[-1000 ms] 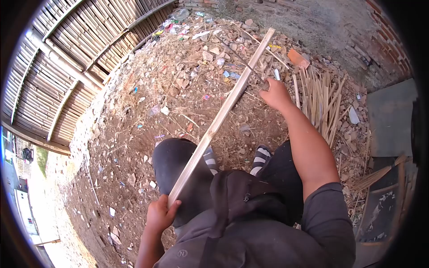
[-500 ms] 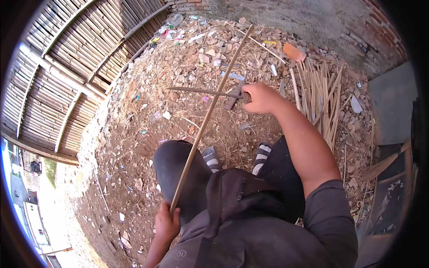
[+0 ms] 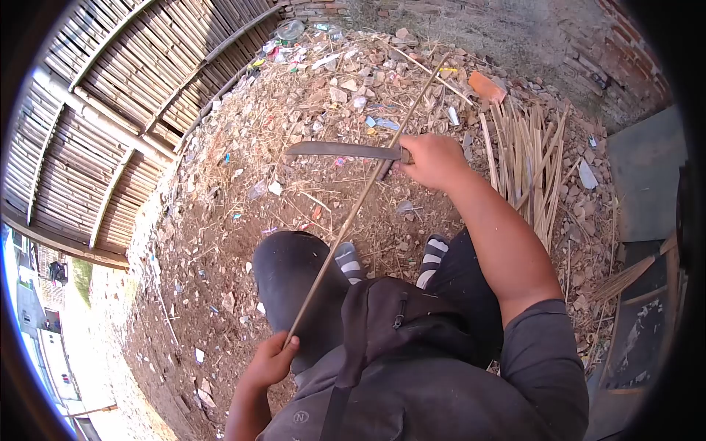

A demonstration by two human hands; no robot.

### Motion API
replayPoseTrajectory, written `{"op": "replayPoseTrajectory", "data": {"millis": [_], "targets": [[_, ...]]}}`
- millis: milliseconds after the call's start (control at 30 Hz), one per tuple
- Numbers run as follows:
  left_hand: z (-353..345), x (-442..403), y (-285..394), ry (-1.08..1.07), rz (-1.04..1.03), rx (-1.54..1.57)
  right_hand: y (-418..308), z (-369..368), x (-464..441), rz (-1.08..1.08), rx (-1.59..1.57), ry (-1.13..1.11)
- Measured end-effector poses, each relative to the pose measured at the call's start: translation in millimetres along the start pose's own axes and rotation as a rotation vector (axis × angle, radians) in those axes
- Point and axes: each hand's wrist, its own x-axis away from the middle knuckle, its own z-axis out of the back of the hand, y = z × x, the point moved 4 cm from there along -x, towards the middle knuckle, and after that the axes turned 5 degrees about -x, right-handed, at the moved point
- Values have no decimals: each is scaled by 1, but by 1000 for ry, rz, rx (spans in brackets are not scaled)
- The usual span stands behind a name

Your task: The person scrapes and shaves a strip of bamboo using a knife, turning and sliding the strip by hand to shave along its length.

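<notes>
My left hand (image 3: 271,361), low in the view, is closed around the near end of a long thin bamboo strip (image 3: 340,237). The strip slants up and away to the right, past my knee. My right hand (image 3: 435,163) grips the handle of a machete (image 3: 338,149), whose dark blade points left with its broad side showing. Close to the handle, blade and strip cross; whether they touch I cannot tell. Right of that hand, a pile of split bamboo strips (image 3: 518,158) lies on the ground.
Rubble, dry straw and litter cover the ground (image 3: 213,242). An orange brick piece (image 3: 485,87) lies near the brick wall (image 3: 507,37). A bamboo fence (image 3: 140,95) stands left. At the right are a grey panel (image 3: 647,173) and a broom-like bundle (image 3: 625,278).
The machete blade has turned from edge-on to showing its broad side. The strip's far end has swung right, and the strip now crosses the blade nearer the handle and shows its narrow side.
</notes>
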Motion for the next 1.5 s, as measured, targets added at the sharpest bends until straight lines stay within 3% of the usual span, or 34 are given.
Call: {"op": "replayPoseTrajectory", "data": {"millis": [133, 233, 333, 467, 567, 667, 767, 900, 1033, 1167, 1267, 1367, 1467, 1500], "targets": [[-4, -16, 10, -253, 151, 520, -1, 1, 3, -51, -31, 57], [-3, -28, 30, -292, 70, 475, -21, 1, 8, 110, 9, -46], [-3, -43, 44, -274, 81, 506, -57, -4, 20, 343, -11, 4], [-4, -56, 47, -192, 15, 333, -61, -30, 11, 314, -56, -136], [-4, -56, 49, -186, 8, 287, -21, -46, -11, 99, -214, -105], [-2, -54, 56, -168, 22, 235, -30, -33, -5, 32, -143, -174], [-5, -59, 50, -172, 5, 235, -69, -38, 13, 251, -84, -315], [-10, -57, 40, -140, 33, 190, -46, -59, -4, 141, -323, -370], [-8, -57, 45, -99, 56, 161, -48, -62, -1, 121, -249, -334], [-8, -57, 48, -82, 9, 130, -86, -53, 19, 363, -47, -346], [-13, -52, 47, -53, -11, 37, -26, -63, -14, 103, -280, -150], [-11, -55, 42, -65, -21, 45, 14, -43, -23, -143, -306, -88], [-11, -56, 44, -122, -44, 147, -16, -42, -6, 66, -233, -120], [-11, -58, 45, -140, -26, 173, -40, -36, 4, 123, -156, -228]]}}
